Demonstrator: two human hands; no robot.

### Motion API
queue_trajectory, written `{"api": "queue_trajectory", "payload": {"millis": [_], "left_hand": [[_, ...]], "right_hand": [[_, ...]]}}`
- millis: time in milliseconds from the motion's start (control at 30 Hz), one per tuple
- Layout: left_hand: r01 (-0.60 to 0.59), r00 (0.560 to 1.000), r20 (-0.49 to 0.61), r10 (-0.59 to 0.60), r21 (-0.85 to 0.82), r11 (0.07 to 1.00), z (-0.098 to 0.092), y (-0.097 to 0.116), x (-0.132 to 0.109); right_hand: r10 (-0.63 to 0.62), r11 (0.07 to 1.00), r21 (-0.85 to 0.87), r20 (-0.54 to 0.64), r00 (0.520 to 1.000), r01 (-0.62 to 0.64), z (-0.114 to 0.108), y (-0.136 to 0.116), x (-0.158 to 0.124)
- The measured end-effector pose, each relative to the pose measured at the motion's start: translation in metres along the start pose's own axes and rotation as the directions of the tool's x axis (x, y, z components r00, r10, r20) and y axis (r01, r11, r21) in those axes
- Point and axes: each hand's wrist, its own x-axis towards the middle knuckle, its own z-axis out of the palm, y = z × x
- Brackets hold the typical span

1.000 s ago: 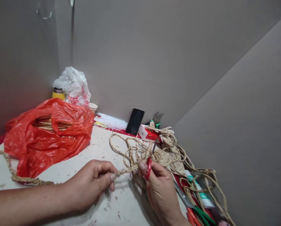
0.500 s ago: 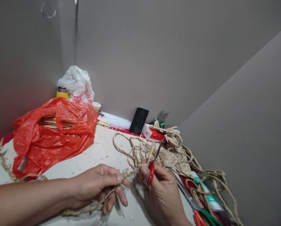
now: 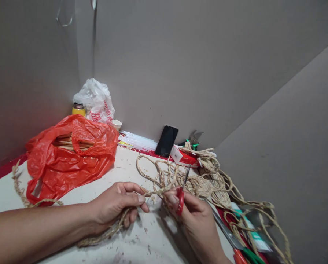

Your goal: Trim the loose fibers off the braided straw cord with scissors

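Note:
My left hand [image 3: 117, 205] pinches a braided straw rope [image 3: 158, 176] between thumb and fingers, and the rope runs back under my palm toward my wrist. My right hand [image 3: 192, 216] is closed on small red-handled scissors [image 3: 181, 194] whose blades point up and away, and its fingertips also touch the rope just right of my left hand. The loose rope lies in loops behind both hands and joins a coiled woven straw piece [image 3: 201, 185].
A red plastic bag [image 3: 70, 154] with flat strips inside lies at the left. Behind it are a white bag [image 3: 96, 101], a yellow jar [image 3: 78, 109] and a paper cup [image 3: 116, 124]. A black phone [image 3: 166, 141] leans on the wall beside green pliers [image 3: 194, 139]. More scissors [image 3: 240, 249] lie at right.
My left hand has drawn more rope through, so rope now trails under its palm. Both hands stay close together at the rope, and the view has shifted slightly left.

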Motion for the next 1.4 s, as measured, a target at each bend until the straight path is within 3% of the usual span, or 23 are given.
{"api": "queue_trajectory", "payload": {"millis": [133, 233, 367, 533, 967, 1267, 1400], "left_hand": [[-0.096, 0.989, -0.111, 0.1, 0.045, 0.994, -0.007, 0.002, 0.007], [-0.148, 0.973, -0.167, 0.16, 0.083, 0.986, -0.011, 0.002, 0.01], [-0.161, 0.968, -0.18, 0.176, 0.092, 0.983, -0.012, 0.001, 0.012], [-0.157, 0.968, -0.184, 0.172, 0.093, 0.983, -0.013, -0.001, 0.014], [-0.156, 0.924, -0.298, 0.24, 0.279, 0.947, -0.005, 0.001, 0.01], [-0.206, 0.886, -0.31, 0.345, 0.404, 0.892, -0.002, 0.004, 0.007], [-0.218, 0.872, -0.32, 0.37, 0.423, 0.88, -0.004, 0.004, 0.007]], "right_hand": [[-0.144, 0.925, -0.314, 0.237, 0.961, 0.216, -0.01, -0.017, 0.001], [-0.156, 0.734, -0.559, 0.414, 0.897, 0.385, -0.013, -0.023, 0.0], [-0.108, 0.484, -0.762, 0.437, 0.893, 0.431, -0.015, -0.022, -0.002], [-0.109, 0.333, -0.827, 0.443, 0.89, 0.453, -0.018, -0.019, 0.0], [-0.078, 0.309, -0.843, 0.439, 0.895, 0.44, -0.008, -0.016, -0.007], [-0.003, 0.458, -0.786, 0.466, 0.885, 0.415, -0.009, -0.017, -0.005], [-0.019, 0.465, -0.781, 0.461, 0.887, 0.416, -0.01, -0.02, -0.004]]}}
